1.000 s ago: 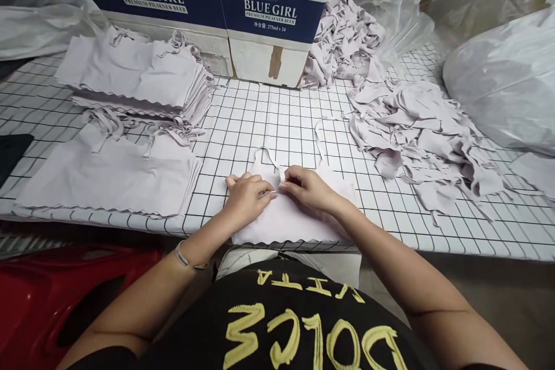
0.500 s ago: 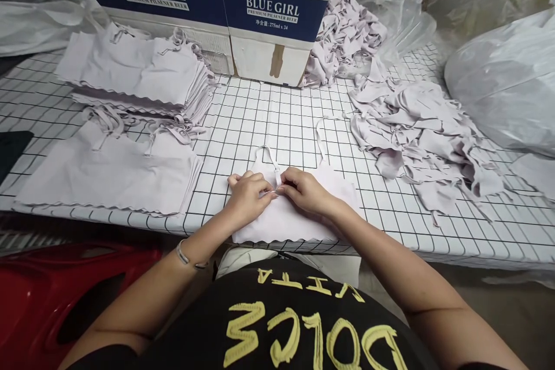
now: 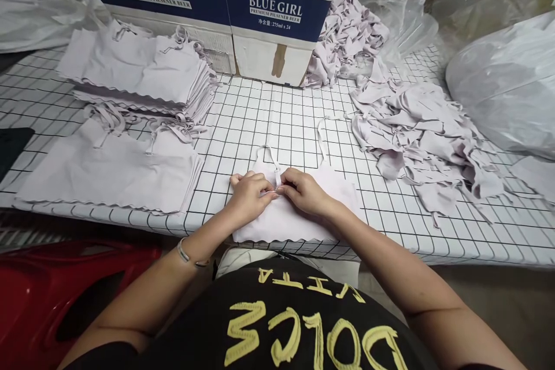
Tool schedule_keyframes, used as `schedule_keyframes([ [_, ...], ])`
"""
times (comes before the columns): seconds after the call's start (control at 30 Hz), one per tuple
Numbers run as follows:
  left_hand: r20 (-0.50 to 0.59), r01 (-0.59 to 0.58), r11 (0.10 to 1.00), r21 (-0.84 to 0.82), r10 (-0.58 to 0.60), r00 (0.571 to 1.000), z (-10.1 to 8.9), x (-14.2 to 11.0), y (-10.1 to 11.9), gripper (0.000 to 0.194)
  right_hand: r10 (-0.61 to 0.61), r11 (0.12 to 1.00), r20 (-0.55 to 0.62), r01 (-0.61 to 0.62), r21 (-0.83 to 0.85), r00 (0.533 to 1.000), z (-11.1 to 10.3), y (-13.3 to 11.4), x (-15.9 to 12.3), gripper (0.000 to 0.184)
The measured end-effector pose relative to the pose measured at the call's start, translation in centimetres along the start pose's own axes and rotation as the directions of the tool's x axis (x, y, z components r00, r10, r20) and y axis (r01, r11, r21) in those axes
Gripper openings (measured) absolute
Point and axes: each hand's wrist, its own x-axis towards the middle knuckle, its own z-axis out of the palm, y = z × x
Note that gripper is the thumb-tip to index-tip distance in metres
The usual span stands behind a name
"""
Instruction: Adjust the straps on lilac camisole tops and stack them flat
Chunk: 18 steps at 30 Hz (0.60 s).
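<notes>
A pale pink camisole top lies flat at the table's front edge, its scalloped hem towards me. My left hand pinches the top's upper edge at the foot of one thin strap. Right beside it, my right hand pinches the same spot from the other side, fingertips almost touching the left ones. The small piece between the fingertips is mostly hidden. The second strap stretches loose on the table beyond my right hand.
Folded pale pink tops lie in a front stack and a back stack on the left. A heap of loose garments is on the right. A carton stands behind, plastic bags at right, a red chair lower left.
Both hands keep their pinch at the strap's foot, with hardly any movement. The whole view has shifted very slightly.
</notes>
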Motion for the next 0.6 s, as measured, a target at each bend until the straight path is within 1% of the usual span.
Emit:
schedule_keyframes([
  [0.13,0.004,0.021,1.000,0.007,-0.021,1.000,0.0,0.0,-0.3,0.021,0.013,0.999,-0.137,-0.008,0.036,0.991,1.1,-0.7,-0.3,0.014],
  [0.2,0.029,0.020,0.999,0.033,-0.021,0.999,0.0,0.1,-0.5,0.022,0.084,0.988,-0.164,-0.061,0.142,0.983,1.5,-1.3,-0.1,0.015],
  [0.23,0.049,0.006,0.999,0.049,-0.009,0.999,0.0,0.2,-0.5,0.023,0.131,0.970,-0.142,-0.097,0.225,0.981,1.7,-1.7,0.3,0.014],
  [0.3,0.092,-0.026,0.996,0.087,0.017,0.996,-0.1,0.4,-0.7,0.025,0.214,0.906,-0.055,-0.177,0.386,0.975,1.8,-2.2,1.5,0.016],
  [0.33,0.109,-0.038,0.993,0.112,0.026,0.994,-0.3,0.5,-0.9,0.028,0.245,0.878,-0.020,-0.213,0.429,0.969,1.6,-2.3,2.3,0.017],
  [0.37,0.127,-0.047,0.989,0.143,0.029,0.991,-0.6,0.6,-1.2,0.030,0.272,0.869,-0.008,-0.242,0.431,0.962,1.4,-2.3,3.1,0.018],
  [0.4,0.148,-0.048,0.983,0.180,0.021,0.989,-1.0,0.6,-1.5,0.032,0.293,0.886,-0.034,-0.258,0.384,0.955,1.0,-2.2,3.7,0.019],
  [0.43,0.167,-0.040,0.975,0.217,0.004,0.986,-1.7,0.5,-1.9,0.033,0.300,0.921,-0.096,-0.262,0.290,0.949,0.5,-2.0,4.0,0.019],
  [0.47,0.187,-0.027,0.968,0.249,-0.020,0.982,-2.6,0.3,-2.3,0.033,0.277,0.955,-0.179,-0.251,0.157,0.944,-0.2,-1.6,3.9,0.019],
  [0.5,0.200,-0.010,0.962,0.272,-0.047,0.979,-3.6,0.2,-2.6,0.034,0.219,0.974,-0.259,-0.226,0.002,0.941,-0.9,-1.1,3.3,0.020],
  [0.53,0.191,0.013,0.957,0.289,-0.071,0.979,-4.7,0.1,-2.9,0.039,0.139,0.970,-0.306,-0.191,-0.150,0.942,-1.6,-0.6,2.2,0.019],
  [0.57,0.153,0.037,0.953,0.301,-0.086,0.984,-5.7,0.2,-2.9,0.045,0.054,0.947,-0.329,-0.153,-0.283,0.943,-2.3,-0.1,0.6,0.015],
  [0.6,0.087,0.051,0.951,0.305,-0.081,0.993,-6.6,0.5,-2.6,0.047,-0.002,0.922,-0.307,-0.117,-0.370,0.952,-2.7,0.3,-1.2,0.012],
])
